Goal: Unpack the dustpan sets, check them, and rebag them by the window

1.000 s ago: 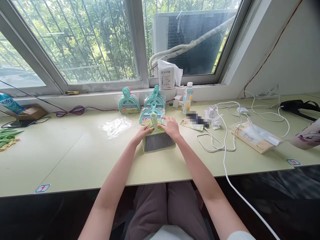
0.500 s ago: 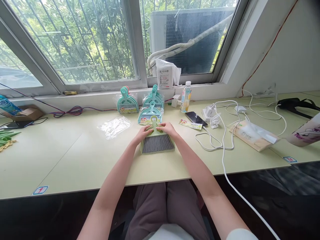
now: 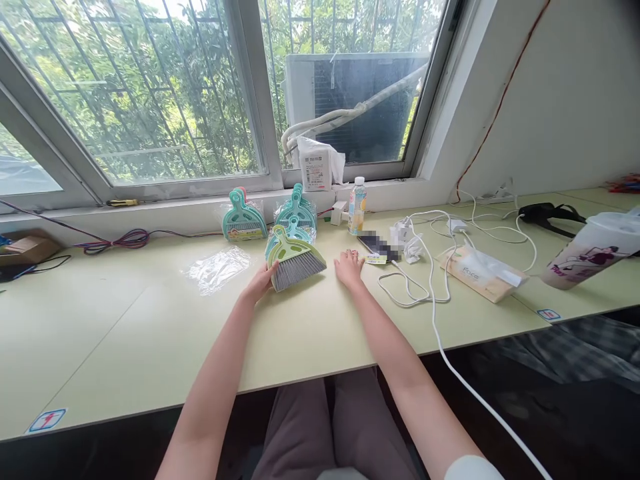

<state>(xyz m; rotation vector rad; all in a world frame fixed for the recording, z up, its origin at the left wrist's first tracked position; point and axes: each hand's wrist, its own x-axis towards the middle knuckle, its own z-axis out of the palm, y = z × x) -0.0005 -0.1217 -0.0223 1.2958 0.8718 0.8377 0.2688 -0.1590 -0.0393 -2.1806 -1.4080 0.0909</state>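
Two bare hands reach across the pale green worktop (image 3: 125,347) near the bottom of the frame. The left hand (image 3: 259,283) grips the side of a small green broom (image 3: 295,265), its fingers (image 3: 269,273) curled against the edge. The broom sits tilted at centre, its grey bristles pointing down and to the right. The right hand (image 3: 349,270) lies apart from it, empty, its fingers (image 3: 349,257) slightly spread, just below a blurred phone (image 3: 379,247) and a printed card (image 3: 375,259). Right behind the broom is a bagged teal dustpan (image 3: 285,235), with two more bagged sets (image 3: 295,213) and (image 3: 244,217) beyond it. A loose sheet of clear plastic (image 3: 217,269) lies to the left. A white cable (image 3: 405,290) loops right of the hands, near a tissue packet (image 3: 483,273). Farther off, a drink bottle (image 3: 357,207) stands below the window (image 3: 150,93) at upper centre. A slack hold could let the broom tip into the bagged pile and shift it, while a careless sweep of the right hand could catch the cable and drag the phone.
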